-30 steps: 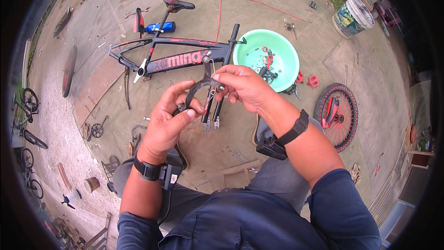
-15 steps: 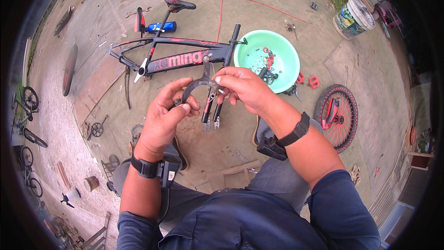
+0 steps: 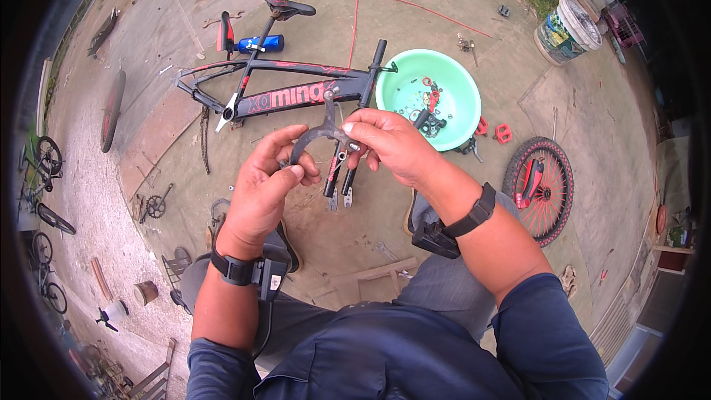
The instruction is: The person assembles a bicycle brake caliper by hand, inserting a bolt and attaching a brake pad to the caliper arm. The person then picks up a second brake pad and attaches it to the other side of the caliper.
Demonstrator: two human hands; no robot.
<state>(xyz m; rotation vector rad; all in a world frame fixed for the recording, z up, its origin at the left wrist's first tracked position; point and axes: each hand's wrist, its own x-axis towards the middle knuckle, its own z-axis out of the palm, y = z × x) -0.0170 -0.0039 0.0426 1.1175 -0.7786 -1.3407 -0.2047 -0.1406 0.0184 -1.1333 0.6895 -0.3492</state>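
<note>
Between my hands, above the ground, is a dark, curved bicycle brake caliper (image 3: pixel 323 132) with a bolt at its edge. My left hand (image 3: pixel 263 178) pinches the end of its curved arm between thumb and fingers. The other side is gripped by my right hand (image 3: pixel 391 144), its thumb on top near the bolt. Part of the caliper is covered by my fingers. Beyond it lies a black and red bicycle frame (image 3: pixel 348 86) with a saddle (image 3: pixel 290 8) and fork (image 3: pixel 348 181). The fork's legs are partly hidden behind the caliper and my right hand.
A mint-green basin (image 3: pixel 463 78) with several small parts stands right of the frame. Red pedals (image 3: pixel 503 133) and a wheel (image 3: pixel 561 191) lie farther right. On the left are a crankset (image 3: pixel 156 206) and a chain (image 3: pixel 204 141). A white bucket (image 3: pixel 549 38) stands far right.
</note>
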